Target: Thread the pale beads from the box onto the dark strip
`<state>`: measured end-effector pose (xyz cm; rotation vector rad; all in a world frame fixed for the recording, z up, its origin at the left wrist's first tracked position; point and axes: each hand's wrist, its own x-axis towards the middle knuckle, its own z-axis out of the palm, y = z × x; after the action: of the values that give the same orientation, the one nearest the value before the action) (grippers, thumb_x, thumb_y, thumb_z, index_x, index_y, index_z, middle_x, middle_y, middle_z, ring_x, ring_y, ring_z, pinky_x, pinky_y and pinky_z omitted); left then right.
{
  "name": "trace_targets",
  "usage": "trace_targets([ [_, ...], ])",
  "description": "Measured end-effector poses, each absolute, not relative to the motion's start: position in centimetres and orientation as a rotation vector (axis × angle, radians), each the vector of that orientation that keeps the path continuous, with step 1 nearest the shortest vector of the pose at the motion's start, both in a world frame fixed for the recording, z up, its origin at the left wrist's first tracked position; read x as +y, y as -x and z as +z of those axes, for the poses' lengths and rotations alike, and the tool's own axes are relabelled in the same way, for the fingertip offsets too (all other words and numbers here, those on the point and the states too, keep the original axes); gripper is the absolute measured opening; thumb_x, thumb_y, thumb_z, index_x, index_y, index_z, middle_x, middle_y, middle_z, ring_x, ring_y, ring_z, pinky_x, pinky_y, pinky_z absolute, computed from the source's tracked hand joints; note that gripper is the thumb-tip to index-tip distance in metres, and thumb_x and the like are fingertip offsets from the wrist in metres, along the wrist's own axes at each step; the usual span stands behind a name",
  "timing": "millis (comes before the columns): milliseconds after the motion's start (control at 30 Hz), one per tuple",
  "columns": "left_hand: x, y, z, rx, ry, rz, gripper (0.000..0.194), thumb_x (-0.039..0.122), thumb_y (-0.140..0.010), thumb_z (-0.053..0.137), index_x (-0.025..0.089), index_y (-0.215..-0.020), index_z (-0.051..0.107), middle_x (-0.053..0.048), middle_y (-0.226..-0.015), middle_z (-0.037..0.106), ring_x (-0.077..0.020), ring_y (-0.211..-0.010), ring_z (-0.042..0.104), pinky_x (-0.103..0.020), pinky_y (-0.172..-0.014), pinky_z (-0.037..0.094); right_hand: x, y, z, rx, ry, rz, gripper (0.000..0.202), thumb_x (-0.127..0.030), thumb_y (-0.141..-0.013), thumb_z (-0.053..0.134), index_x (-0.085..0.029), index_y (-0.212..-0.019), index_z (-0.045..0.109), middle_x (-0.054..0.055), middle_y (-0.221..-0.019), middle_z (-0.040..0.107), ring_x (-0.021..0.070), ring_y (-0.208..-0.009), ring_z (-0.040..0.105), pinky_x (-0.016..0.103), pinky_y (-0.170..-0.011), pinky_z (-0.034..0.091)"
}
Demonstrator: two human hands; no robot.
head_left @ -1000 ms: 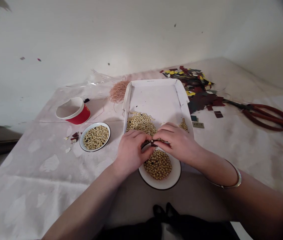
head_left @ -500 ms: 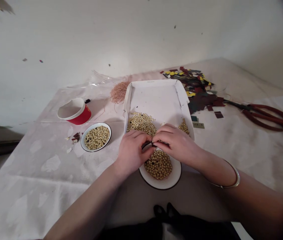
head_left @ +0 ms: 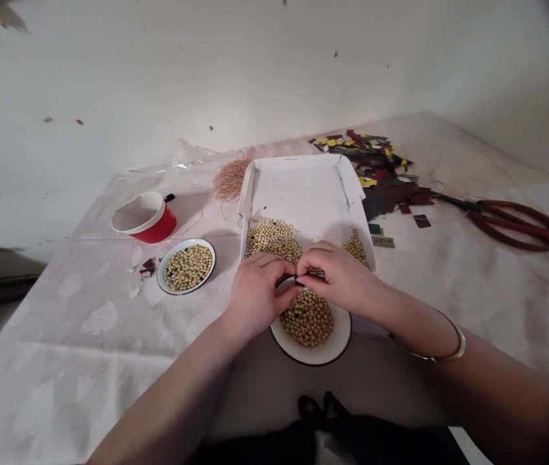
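Observation:
My left hand (head_left: pixel 258 289) and my right hand (head_left: pixel 337 274) meet fingertip to fingertip over the back rim of a dark-edged white bowl (head_left: pixel 342 329). Both are closed in a pinch on a small dark piece (head_left: pixel 298 279), mostly covered by the fingers, its kind unclear. Inside the bowl lies a heap of small round tan beads or beans (head_left: pixel 307 320) with a few dark ones among them. Just behind the hands is a shallow white cardboard tray (head_left: pixel 298 187), with more tan grains (head_left: pixel 274 237) in its near corners. A bangle (head_left: pixel 461 345) circles my right wrist.
Left stand a smaller bowl of grains (head_left: pixel 160 279) and a red-and-white paper cup (head_left: pixel 155 229). Pinkish tangled strands (head_left: pixel 230 181) touch the tray's left side. At right lie red-handled scissors (head_left: pixel 517 223) and a pile of coloured scraps (head_left: pixel 385 187). A pale cloth (head_left: pixel 110 361) covers the table.
The right fingers have shifted slightly, and the gap under them looks a little wider. Both hands keep their pinch above the bowl; the view has moved very slightly.

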<state>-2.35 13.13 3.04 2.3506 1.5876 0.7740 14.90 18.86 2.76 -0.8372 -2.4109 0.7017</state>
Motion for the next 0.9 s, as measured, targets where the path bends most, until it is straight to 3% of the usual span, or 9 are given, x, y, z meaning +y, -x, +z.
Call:
trace_targets([
  [900,13.11,2.25,3.19,1.599,-2.336,0.790,0.014,0.025,-0.073,0.068,0.021,-0.085,0.062,0.000,-0.085,0.067,-0.0177,-0.082,0.058,-0.032,-0.075,0.044,18.86,-15.01,3.02,-2.519,0.750,0.577,0.007,-0.015,-0.080,0.057,-0.019,-0.074,0.056,0.004,-0.084,0.055,0.0186,-0.087,0.048,0.032,-0.080,0.039],
])
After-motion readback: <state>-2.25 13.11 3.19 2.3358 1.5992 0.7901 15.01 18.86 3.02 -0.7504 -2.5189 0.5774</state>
